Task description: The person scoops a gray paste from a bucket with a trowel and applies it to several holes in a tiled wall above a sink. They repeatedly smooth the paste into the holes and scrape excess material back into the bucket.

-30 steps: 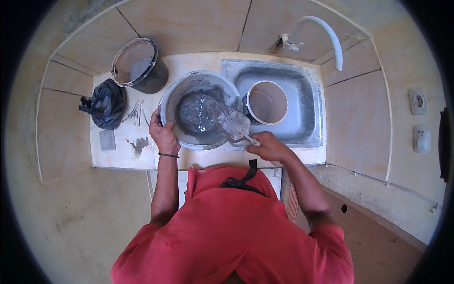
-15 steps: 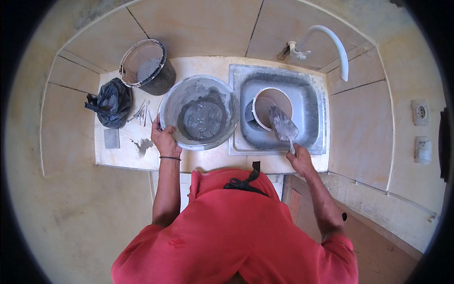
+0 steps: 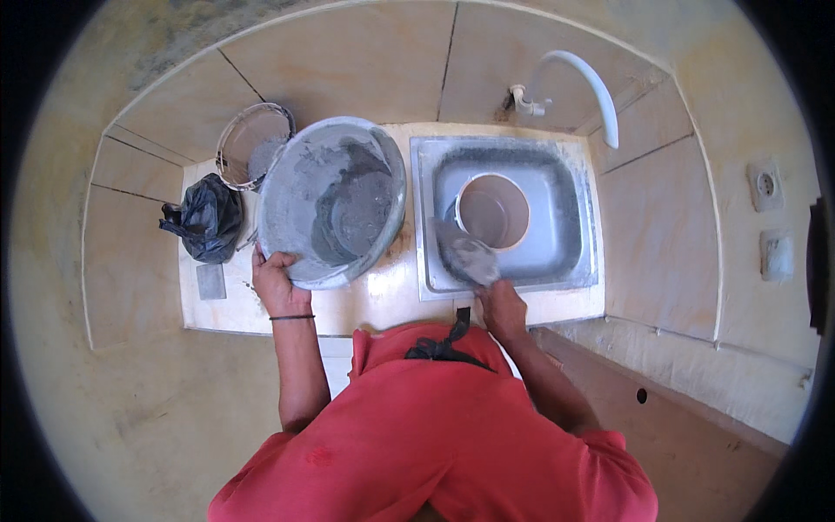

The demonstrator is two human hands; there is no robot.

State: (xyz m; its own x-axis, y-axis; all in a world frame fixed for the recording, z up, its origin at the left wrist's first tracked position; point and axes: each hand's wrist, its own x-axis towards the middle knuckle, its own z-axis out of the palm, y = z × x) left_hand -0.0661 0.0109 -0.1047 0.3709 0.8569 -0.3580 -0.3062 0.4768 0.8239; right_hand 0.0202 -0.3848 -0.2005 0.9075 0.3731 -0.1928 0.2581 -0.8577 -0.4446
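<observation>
My left hand [image 3: 280, 285] grips the near-left rim of a grey basin [image 3: 289, 204], which is raised and tilted toward the right. Wet grey mortar [image 3: 361, 217] lies in the bottom and clings to the basin's wall. My right hand [image 3: 502, 309] is closed around the handle of a mortar-smeared trowel [image 3: 467, 252]. The trowel's blade points up and left, over the near-left part of the steel sink [image 3: 565, 261]. A round bucket [image 3: 496, 211] stands in the sink, just beyond the trowel.
Behind the basin stands a dark bucket [image 3: 233, 150] with grey powder, partly hidden. A black plastic bag [image 3: 209, 217] and a small grey square piece [image 3: 210, 281] lie at the counter's left. A white curved faucet [image 3: 584, 71] arches over the sink from the tiled wall.
The basin has come up off the counter, moved left and tilted to the right in my left hand. My right hand has brought the trowel left, away from the bucket in the sink.
</observation>
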